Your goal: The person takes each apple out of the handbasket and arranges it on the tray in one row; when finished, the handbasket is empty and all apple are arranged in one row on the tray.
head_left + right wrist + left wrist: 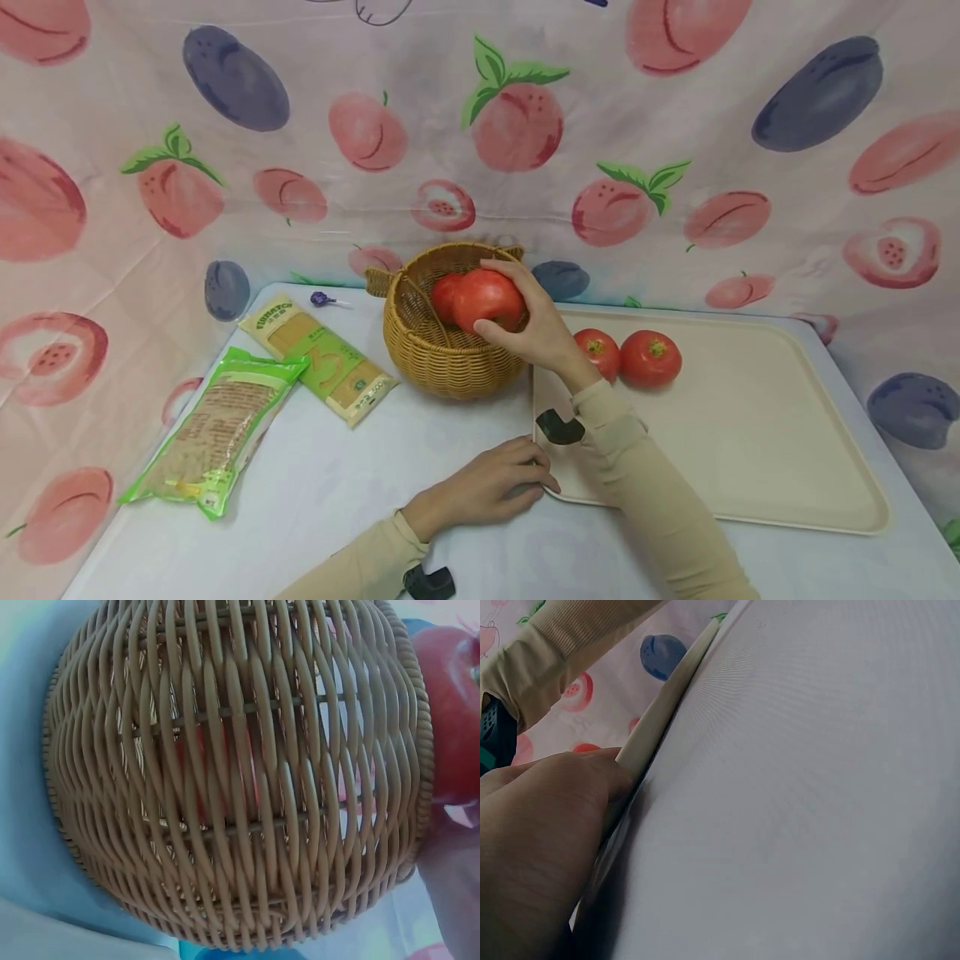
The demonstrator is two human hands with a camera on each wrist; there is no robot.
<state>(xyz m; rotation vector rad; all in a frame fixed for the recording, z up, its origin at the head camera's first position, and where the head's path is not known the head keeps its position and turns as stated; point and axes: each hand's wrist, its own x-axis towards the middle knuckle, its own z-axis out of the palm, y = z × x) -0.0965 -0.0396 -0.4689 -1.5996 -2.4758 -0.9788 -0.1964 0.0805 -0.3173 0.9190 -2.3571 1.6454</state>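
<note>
"If we take mid-frame first, what's the right hand (pixel 542 327) got?"
"Tomato (pixel 491 302), fingers and thumb curled round it, over the wicker basket (pixel 453 372). Second tomato (pixel 445 293) inside."
"Left hand (pixel 486 485)?"
"Lower middle, fingers bent at the left rim of the tray (pixel 757 425); can't tell if gripping."
"Else?"
"Two tomatoes (pixel 651 359) on it, right of centre. Yellow-green packet (pixel 321 358), green-edged packet (pixel 213 433), left."

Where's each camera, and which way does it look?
Head: on the head, looking forward and down at basket and tray; left hand and right hand show.
Left wrist: worn there, looking along the tray's edge; left hand and a sleeve show.
Right wrist: worn there, facing the basket's side; part of the right hand shows.
Head and right wrist share basket and held tomato.
</note>
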